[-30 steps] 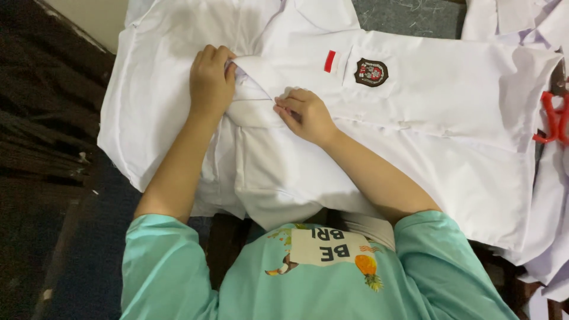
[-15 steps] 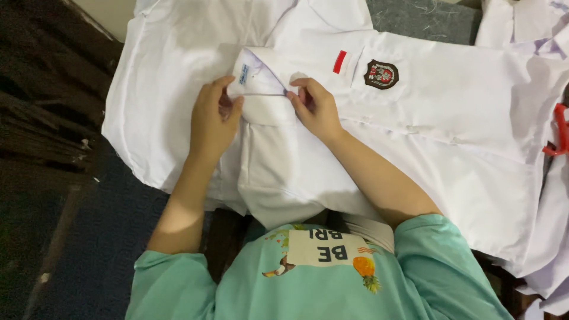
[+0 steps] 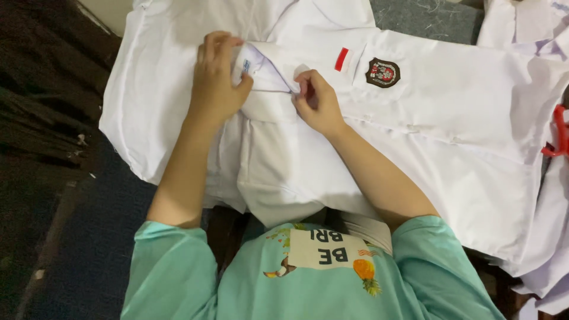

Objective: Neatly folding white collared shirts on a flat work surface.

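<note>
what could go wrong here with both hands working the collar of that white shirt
The left hand and right hand bunch the collar of the white shirt, so it could crease. The shirt's lower edge hangs off toward the person's lap and might slide. The red scissors lying at the right edge could snag fabric.

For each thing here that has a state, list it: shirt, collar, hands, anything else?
White shirt: laid flat across the work surface, badge side up, lower part hanging over the near edge.
Collar: partly folded, pinched from both sides.
Left hand: fingers closed on the collar.
Right hand: fingers pinching the collar's edge.
Badge: facing up, uncovered.
Red object: at the right edge, mostly cut off; state unclear.
</note>
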